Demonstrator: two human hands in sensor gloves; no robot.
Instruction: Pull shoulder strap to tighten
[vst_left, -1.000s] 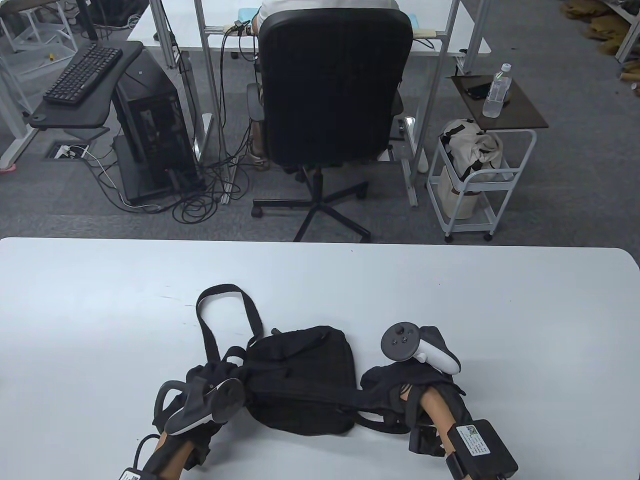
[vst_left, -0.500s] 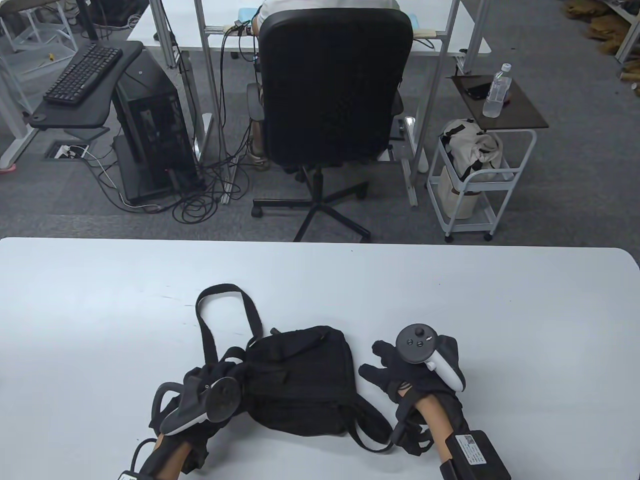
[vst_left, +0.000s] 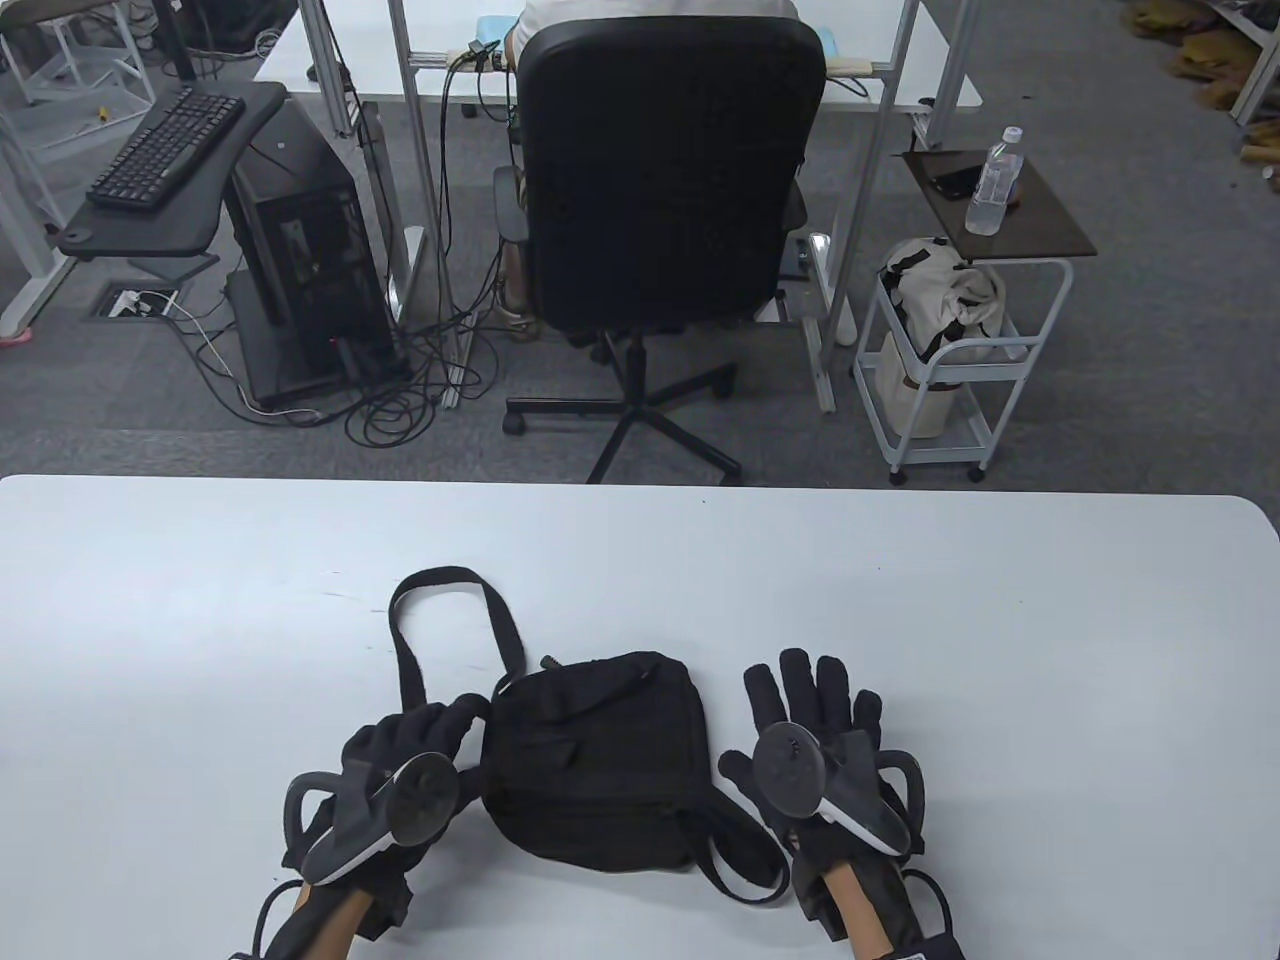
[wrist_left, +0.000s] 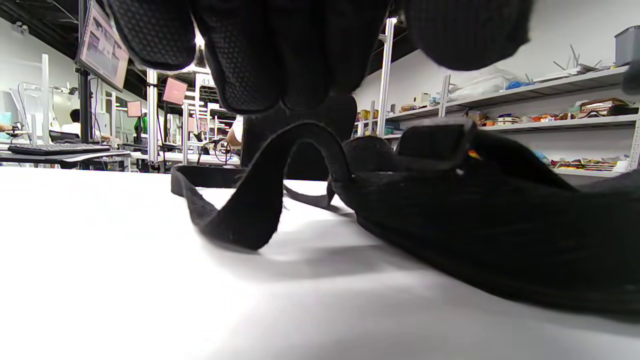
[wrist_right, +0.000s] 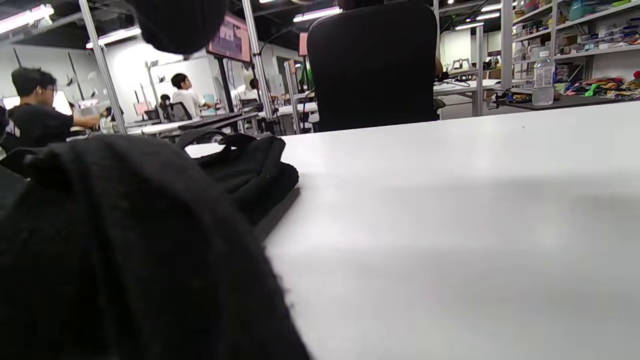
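Right hand (vst_left: 815, 745) flat on counter (vst_left: 1000, 640), fingers spread, idle beside bag (vst_left: 595, 760). Left hand (vst_left: 400, 760) open over shoulder strap (vst_left: 410, 650), gripping nothing.

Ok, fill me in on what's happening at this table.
A person in black sensor gloves is working on a small black fabric shoulder bag lying on the white table. The left hand rests at the bag's left edge, fingers over the black webbing shoulder strap, which loops away across the table. The right hand lies flat and spread beside the bag, holding nothing. Another strap loop lies slack near it.
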